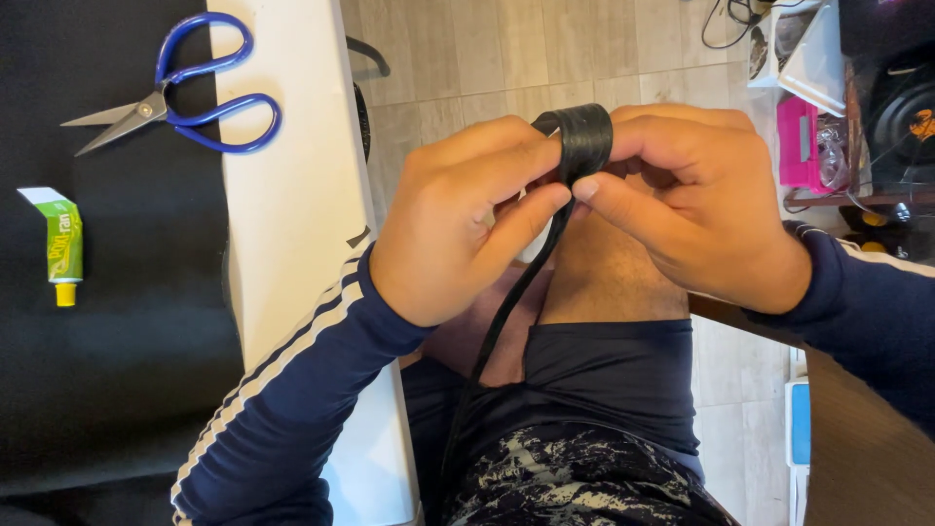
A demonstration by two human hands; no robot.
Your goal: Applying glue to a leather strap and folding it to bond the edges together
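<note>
A flat black strap (584, 141) is wound into a small coil and held up in front of the person, above the bare knee (604, 268), between both hands. From the coil a loose length of the same strap drops down and to the left, passes between the wrists and runs on over the dark shorts (604, 375) toward the lower edge of the view. The left hand (458, 219) grips the coil from its left side, the fingers curled toward it and the thumb pressed forward against the strap just under the coil. The right hand (687, 200) meets it from the other side, fingers bent over the top of the coil and thumb tip touching the strap just beside the left thumb, so that both hands are clenched on the strap and the coil sits pinched between them. Both arms wear navy sleeves with white stripes. To the left of the hands runs a white table edge (292, 195), and beyond it lies a black mat (117, 370). On that mat, well apart from the hands, rest a pair of blue-handled scissors (190, 93), partly overlapping the white edge, and below them a small green tube with a yellow cap (60, 245). Beyond the hands is a pale tiled floor (487, 49), and at the upper right stands a pink box (799, 141) among cluttered things too small to tell apart.
</note>
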